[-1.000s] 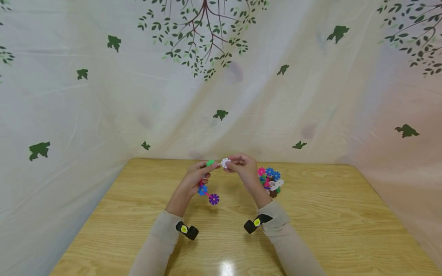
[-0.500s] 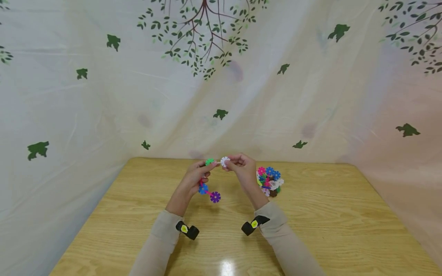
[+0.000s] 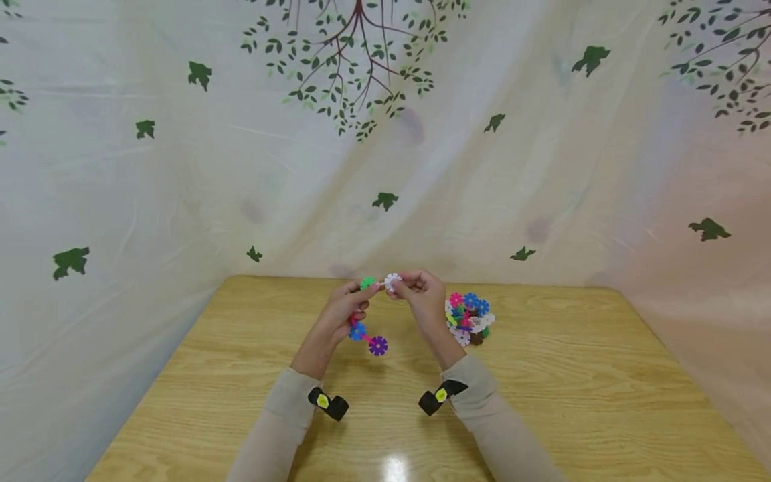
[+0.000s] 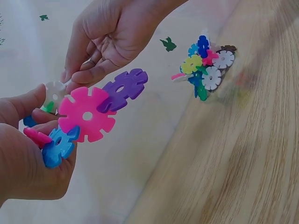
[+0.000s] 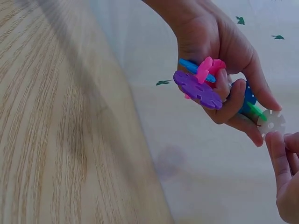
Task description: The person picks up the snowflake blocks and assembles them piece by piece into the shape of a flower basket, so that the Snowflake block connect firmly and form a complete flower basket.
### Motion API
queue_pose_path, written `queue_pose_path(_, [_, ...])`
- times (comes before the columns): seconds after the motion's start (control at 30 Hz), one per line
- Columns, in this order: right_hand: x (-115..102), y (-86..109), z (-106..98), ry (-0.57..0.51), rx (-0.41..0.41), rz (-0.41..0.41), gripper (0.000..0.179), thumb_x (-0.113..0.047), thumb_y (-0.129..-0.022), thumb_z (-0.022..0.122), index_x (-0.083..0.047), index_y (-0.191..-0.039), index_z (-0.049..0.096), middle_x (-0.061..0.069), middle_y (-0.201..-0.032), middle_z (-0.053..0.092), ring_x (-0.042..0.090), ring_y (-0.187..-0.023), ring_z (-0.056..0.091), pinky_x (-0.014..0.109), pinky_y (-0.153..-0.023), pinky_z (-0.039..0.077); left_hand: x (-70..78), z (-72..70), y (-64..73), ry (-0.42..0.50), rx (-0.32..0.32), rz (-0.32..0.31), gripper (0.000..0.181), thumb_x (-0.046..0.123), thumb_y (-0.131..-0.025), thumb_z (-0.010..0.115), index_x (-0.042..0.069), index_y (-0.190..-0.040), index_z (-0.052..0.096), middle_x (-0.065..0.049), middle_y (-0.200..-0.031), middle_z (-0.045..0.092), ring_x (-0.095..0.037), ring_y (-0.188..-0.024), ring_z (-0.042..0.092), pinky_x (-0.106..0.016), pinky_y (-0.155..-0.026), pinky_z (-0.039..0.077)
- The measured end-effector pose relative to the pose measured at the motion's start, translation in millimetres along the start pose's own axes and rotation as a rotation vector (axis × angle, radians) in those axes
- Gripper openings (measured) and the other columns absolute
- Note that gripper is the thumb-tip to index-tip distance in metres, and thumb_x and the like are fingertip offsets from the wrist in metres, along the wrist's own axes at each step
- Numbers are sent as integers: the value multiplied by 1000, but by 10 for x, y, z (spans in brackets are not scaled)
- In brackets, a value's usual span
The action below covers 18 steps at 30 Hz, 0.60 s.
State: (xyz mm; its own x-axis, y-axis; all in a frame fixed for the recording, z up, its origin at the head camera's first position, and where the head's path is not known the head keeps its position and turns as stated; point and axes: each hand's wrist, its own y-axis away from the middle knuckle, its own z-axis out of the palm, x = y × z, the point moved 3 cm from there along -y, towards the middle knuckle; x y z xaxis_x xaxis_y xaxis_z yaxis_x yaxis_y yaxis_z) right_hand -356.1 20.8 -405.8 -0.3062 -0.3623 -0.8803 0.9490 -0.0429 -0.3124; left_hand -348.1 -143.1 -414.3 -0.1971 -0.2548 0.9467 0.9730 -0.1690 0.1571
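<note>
My left hand (image 3: 337,311) grips a chain of interlocking snowflake discs above the table. The chain's loose end hangs below the palm, with a purple disc (image 4: 134,85) slotted into a pink disc (image 4: 74,115) and a blue disc (image 4: 56,151) behind. A green disc (image 3: 367,283) pokes out above the left thumb. Between left thumb and fingers sits a whitish disc (image 5: 275,122), seen edge-on from the head. My right hand (image 3: 426,301) pinches another white disc (image 3: 392,281) against it; whether the two are slotted together I cannot tell. Fingers hide part of the chain.
To the right of my right wrist, a pile of mixed-colour snowflake discs (image 3: 466,318) lies on the wooden table (image 3: 572,402). Behind the table's far edge hangs a pale curtain (image 3: 301,167) printed with leaves. Each wrist wears a black camera strap.
My right hand and forearm have shifted slightly left, uncovering more of the pile. The hanging purple end has swung a little to the right. Both hands keep their holds.
</note>
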Motion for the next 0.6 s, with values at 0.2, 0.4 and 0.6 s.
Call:
queue_pose_path(0.2, [9, 6, -26, 20, -23, 31, 19, 17, -89, 66, 24, -104, 57, 1, -74, 70, 10, -63, 71, 23, -63, 61, -10, -15, -2, -11, -3, -6, 12, 19, -100, 67, 14, -89, 63, 8, -78, 47, -4, -58, 35, -16, -50, 28])
queue_pose_path(0.4, [4, -2, -62, 57, -85, 56, 20, 13, -91, 66, 21, -106, 56, 0, -78, 71, 11, -67, 73, 24, -64, 61, 5, -35, 4, -19, -23, -23, 6, 18, -100, 66, 13, -97, 66, 7, -83, 51, -4, -59, 36, -16, -49, 29])
queue_pose_path(0.6, [-63, -7, -87, 155, -203, 92, 21, 5, -94, 68, 16, -108, 57, 0, -82, 72, 11, -72, 73, 26, -69, 62, 47, -72, 26, -76, -63, -17, 16, 21, -101, 65, 12, -113, 70, 8, -88, 54, -4, -60, 35, -17, -50, 29])
